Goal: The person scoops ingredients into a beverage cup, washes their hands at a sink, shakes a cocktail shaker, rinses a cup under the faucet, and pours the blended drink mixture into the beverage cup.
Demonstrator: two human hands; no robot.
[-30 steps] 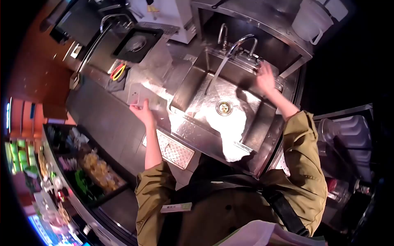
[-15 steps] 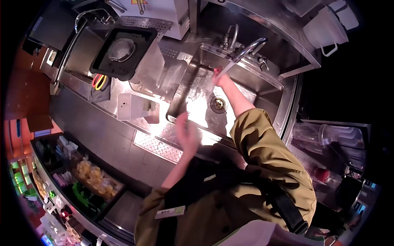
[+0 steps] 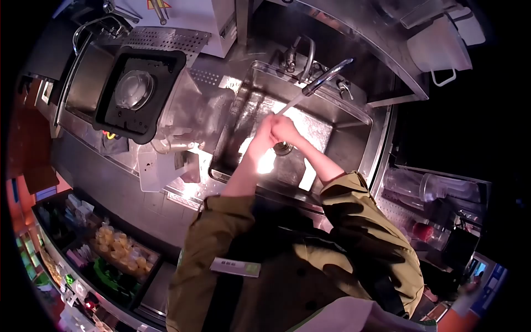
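Water runs from the chrome faucet [image 3: 329,76] down onto my two hands, which touch each other above the steel sink [image 3: 354,145]. My left hand [image 3: 264,135] is on the left side of the pair, pressed against the other. From the right comes my right hand [image 3: 285,130], its fingers curled in against the left one. The fingers of both are small and partly hidden, and whether anything lies between them cannot be made out. Just below the hands, the round drain [image 3: 283,148] is partly covered by them.
Left of the sink stand a black tray [image 3: 113,119] with a clear round lid and a white container [image 3: 155,169]. A white pitcher [image 3: 440,47] is at the upper right. Clear containers [image 3: 409,184] sit at the right. Bagged yellow items [image 3: 119,246] fill a bin at lower left.
My left hand has moved from the counter side into the sink, and my right hand has come from near the faucet handle. They now meet under the water. The view has shifted.
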